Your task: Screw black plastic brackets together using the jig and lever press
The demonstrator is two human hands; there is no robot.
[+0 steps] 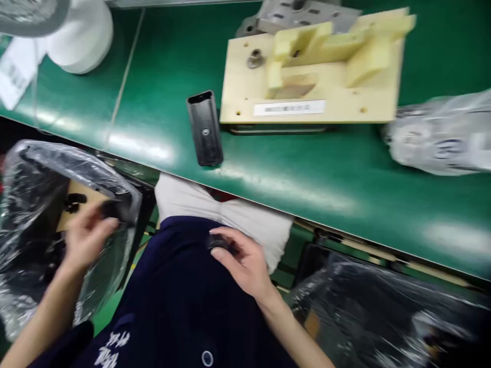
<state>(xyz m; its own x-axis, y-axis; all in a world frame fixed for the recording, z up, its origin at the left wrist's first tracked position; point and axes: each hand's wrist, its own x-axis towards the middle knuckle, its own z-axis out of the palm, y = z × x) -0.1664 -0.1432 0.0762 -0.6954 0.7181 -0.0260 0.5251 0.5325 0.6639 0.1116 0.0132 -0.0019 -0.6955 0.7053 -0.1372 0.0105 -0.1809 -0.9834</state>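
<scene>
My left hand (86, 237) is closed on a dark part (112, 208), smeared by motion, over a plastic-lined bin (34, 151) on the left. Black pieces (74, 201) and cardboard show inside that bin. In front of my body, my right hand (245, 258) pinches a small black part (220, 244) between thumb and fingers; its exact kind is not clear. On the green bench (161, 92) lies a black, hollow rectangular plastic piece (205, 128), apart from both hands.
A cream-coloured fixture (238, 94) with raised blocks and a label stands on the bench, a grey metal block (276, 18) behind it. At right lies a clear plastic bag (437, 138). A white round object (82, 38) is upper left. Another plastic-lined bin (364, 306) sits lower right.
</scene>
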